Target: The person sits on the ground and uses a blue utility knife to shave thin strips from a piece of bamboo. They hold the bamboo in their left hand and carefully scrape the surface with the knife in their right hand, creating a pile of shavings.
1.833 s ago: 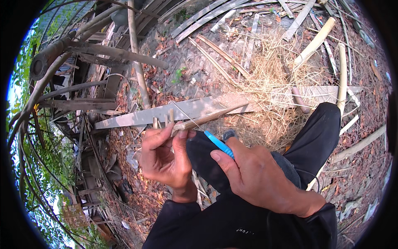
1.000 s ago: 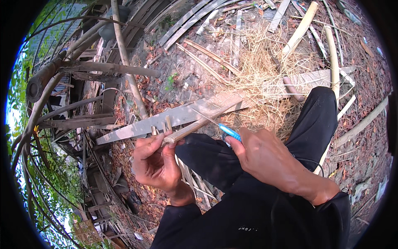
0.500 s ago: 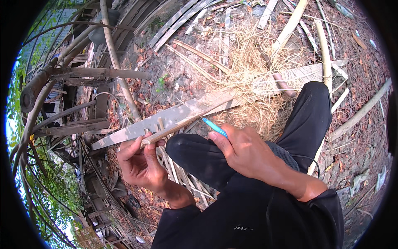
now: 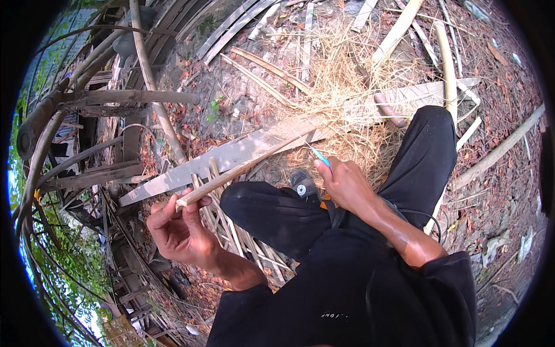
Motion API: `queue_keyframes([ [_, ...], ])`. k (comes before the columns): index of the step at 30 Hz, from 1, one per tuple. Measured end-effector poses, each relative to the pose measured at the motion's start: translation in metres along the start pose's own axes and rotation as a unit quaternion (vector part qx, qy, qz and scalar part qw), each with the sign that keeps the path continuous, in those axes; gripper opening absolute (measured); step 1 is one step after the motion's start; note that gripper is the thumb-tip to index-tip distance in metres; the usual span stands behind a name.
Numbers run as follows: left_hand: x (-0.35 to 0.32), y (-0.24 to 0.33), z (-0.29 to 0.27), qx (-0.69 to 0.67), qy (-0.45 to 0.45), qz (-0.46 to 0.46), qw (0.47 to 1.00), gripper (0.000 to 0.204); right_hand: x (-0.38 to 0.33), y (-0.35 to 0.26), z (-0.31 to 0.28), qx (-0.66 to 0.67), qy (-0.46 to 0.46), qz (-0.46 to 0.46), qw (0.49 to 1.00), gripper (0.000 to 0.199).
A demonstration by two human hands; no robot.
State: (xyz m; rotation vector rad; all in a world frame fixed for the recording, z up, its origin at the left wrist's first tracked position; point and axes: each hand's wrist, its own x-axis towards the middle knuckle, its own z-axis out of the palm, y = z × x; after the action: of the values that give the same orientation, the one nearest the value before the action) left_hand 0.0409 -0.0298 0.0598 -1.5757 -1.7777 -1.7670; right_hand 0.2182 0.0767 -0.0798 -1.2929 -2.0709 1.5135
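Observation:
My left hand (image 4: 184, 231) pinches the near end of a long, narrow bamboo strip (image 4: 240, 169) between thumb and fingers. The strip slants up to the right, its far end over a grey plank (image 4: 173, 177). In my closed right hand (image 4: 350, 186) is a small knife (image 4: 321, 157) with a light-blue handle, its thin blade pointing up and left near the strip's far end. I cannot tell whether the blade touches the strip. Several slim strips (image 4: 251, 250) lie beneath my left forearm and bent knee.
Pale shavings (image 4: 341, 75) heap around the plank's middle. A tool with a brown handle (image 4: 389, 110) lies among them. Light poles (image 4: 399, 37) stretch along the ground at the right. A wooden frame (image 4: 136, 97) stands at the left. My dark shoe (image 4: 303, 184) shows between my legs.
My right hand and the knife have moved right and slightly up, toward the strip's far end. My left hand has shifted a little left with the strip. My shoe has come into view.

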Motion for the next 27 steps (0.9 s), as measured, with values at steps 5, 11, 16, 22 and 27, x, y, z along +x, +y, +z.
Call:
queue_keyframes([
  [5,-0.009,-0.008,0.011,0.021,0.023,-0.013,0.999,0.02,0.011,0.008,0.029,-0.013,0.056,-0.191,0.98,0.032],
  [11,-0.025,-0.011,0.008,0.029,0.031,-0.017,0.999,0.016,0.029,0.038,0.041,-0.073,0.055,-0.207,0.974,0.033],
  [16,-0.032,-0.005,0.003,0.038,0.032,-0.004,0.999,0.017,0.014,0.03,0.045,-0.017,0.036,-0.191,0.981,0.033],
  [22,-0.033,-0.013,0.01,0.012,0.006,0.008,1.0,0.02,0.047,0.179,0.063,-0.324,0.065,-0.198,0.923,0.044],
  [27,-0.038,-0.04,-0.004,0.053,0.018,0.017,0.998,0.02,0.039,0.046,0.017,-0.013,-0.037,-0.078,0.996,0.041],
])
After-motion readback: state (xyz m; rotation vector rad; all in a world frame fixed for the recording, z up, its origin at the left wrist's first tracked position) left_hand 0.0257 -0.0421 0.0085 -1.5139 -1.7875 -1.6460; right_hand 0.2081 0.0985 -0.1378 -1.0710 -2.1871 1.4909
